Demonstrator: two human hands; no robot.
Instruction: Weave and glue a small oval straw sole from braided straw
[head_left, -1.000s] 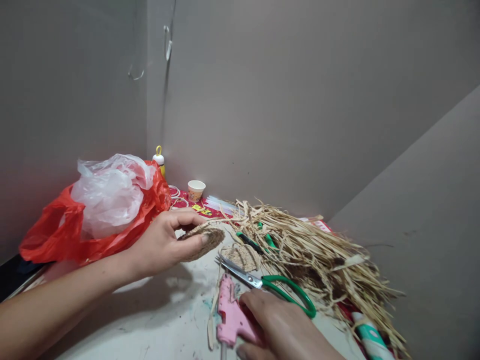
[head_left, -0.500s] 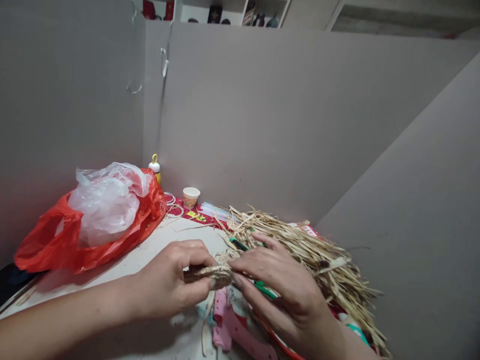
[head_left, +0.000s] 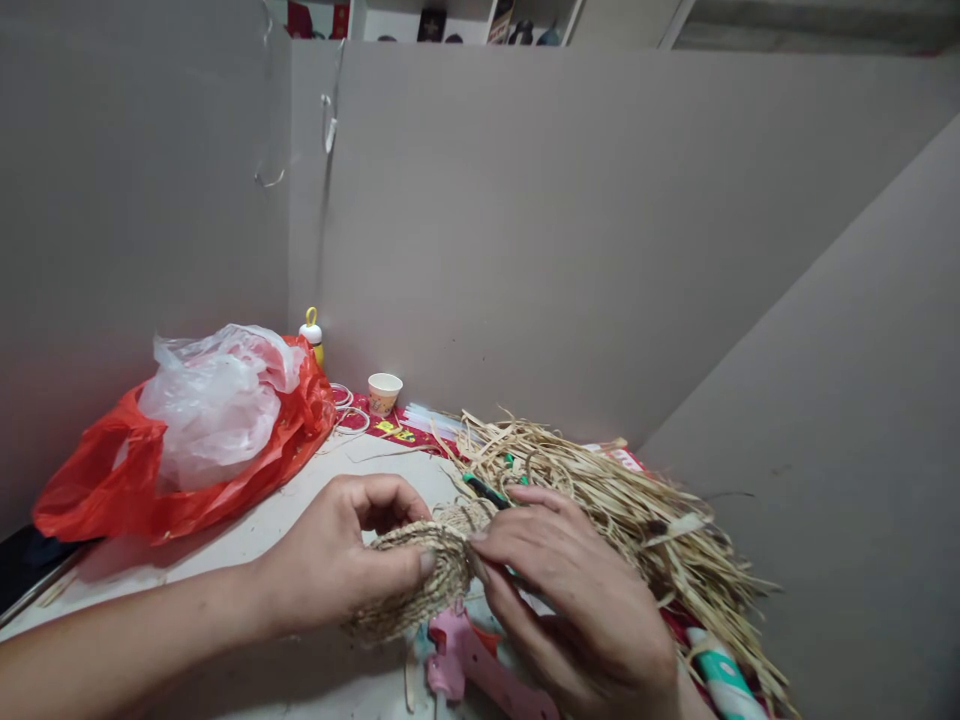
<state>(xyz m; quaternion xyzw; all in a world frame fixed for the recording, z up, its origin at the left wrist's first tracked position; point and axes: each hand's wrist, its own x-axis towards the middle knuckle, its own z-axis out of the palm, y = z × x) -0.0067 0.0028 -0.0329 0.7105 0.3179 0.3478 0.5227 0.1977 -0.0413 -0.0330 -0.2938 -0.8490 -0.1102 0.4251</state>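
My left hand grips a round coil of braided straw, thumb on the near face and fingers behind. The coil is tilted, its flat side partly turned towards me. At its right edge, the thumb and forefinger of my right hand are pinched together on the straw braid; the exact strand is hard to make out. Behind the coil lies more braided straw, partly hidden. Below the hands, a pink glue gun lies on the table. A tool with a green and black handle shows beyond my right fingers.
A heap of dry straw strips spreads along the right. On the left sits a red plastic bag with a clear bag on it. A paper cup, glue sticks and a yellow-and-white bottle stand or lie near the grey partition.
The coil, seen nearly edge-on before, has been tipped so its flat side shows. My left thumb has moved up onto its face. My right hand stays at its right edge.
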